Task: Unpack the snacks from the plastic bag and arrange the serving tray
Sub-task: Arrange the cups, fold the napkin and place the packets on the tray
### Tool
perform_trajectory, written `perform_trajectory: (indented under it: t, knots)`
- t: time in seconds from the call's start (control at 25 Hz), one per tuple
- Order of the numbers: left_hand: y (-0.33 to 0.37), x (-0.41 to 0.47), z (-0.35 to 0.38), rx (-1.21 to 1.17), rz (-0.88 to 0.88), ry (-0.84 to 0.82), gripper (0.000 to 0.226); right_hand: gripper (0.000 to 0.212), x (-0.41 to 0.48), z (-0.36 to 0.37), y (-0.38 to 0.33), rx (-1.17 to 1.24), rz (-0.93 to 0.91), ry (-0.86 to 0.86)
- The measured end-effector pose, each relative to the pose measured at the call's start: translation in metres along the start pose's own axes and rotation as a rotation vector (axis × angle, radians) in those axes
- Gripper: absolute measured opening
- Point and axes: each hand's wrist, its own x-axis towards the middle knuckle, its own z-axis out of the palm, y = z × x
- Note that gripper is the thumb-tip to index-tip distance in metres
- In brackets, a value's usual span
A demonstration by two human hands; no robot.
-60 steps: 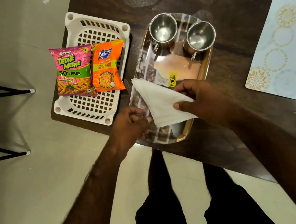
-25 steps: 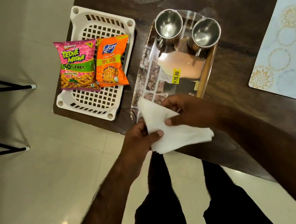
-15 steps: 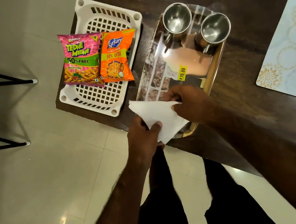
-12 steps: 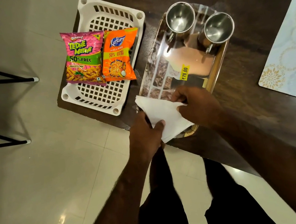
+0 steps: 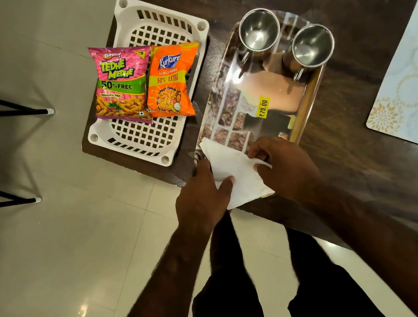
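Note:
A folded white plastic bag (image 5: 233, 169) lies over the near end of the shiny steel serving tray (image 5: 231, 94). My left hand (image 5: 202, 196) grips its left edge, thumb on top. My right hand (image 5: 283, 164) pinches its right side. Two steel cups (image 5: 258, 29) (image 5: 312, 45) stand at the tray's far end, and a yellow price sticker (image 5: 263, 107) sits mid-tray. A pink Tedhe Medhe packet (image 5: 121, 83) and an orange Kurkure packet (image 5: 172, 80) lie side by side on a white plastic basket tray (image 5: 147, 142) to the left.
Everything rests on a dark wooden table (image 5: 359, 138), whose near edge runs just under my hands. A pale patterned placemat (image 5: 413, 83) lies at the right. Black metal legs (image 5: 2, 113) stand on the tiled floor at the left.
Both hands pulled the white bag back off the tray towards the table edge, folded it smaller, then brought it forward onto the tray's near end.

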Motion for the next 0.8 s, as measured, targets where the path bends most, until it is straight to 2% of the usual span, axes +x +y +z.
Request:
perform_trajectory:
  t: [0.24,0.36,0.48,0.6,0.68,0.8]
  knots:
    - [0.001,0.001,-0.003,0.094,0.032,0.032,0.054,0.024,0.006,-0.006,-0.002,-0.027,0.012,-0.040]
    - [0.001,0.000,-0.009,0.062,0.034,0.047,0.052,0.017,0.012,-0.015,-0.016,-0.107,-0.021,0.082]
    - [-0.001,-0.001,-0.018,0.021,0.058,0.121,0.045,0.012,0.039,-0.025,-0.051,0.152,0.054,0.113]
    - [-0.006,-0.002,-0.029,-0.083,0.109,0.183,0.024,0.030,0.083,-0.025,-0.095,0.397,0.122,0.119]
    - [-0.010,0.000,-0.038,-0.131,0.164,0.189,0.014,0.039,0.111,-0.020,-0.119,0.455,0.157,0.131]
    - [-0.012,0.005,-0.052,-0.268,0.184,0.226,0.006,0.032,0.135,-0.006,-0.132,0.459,0.225,0.086]
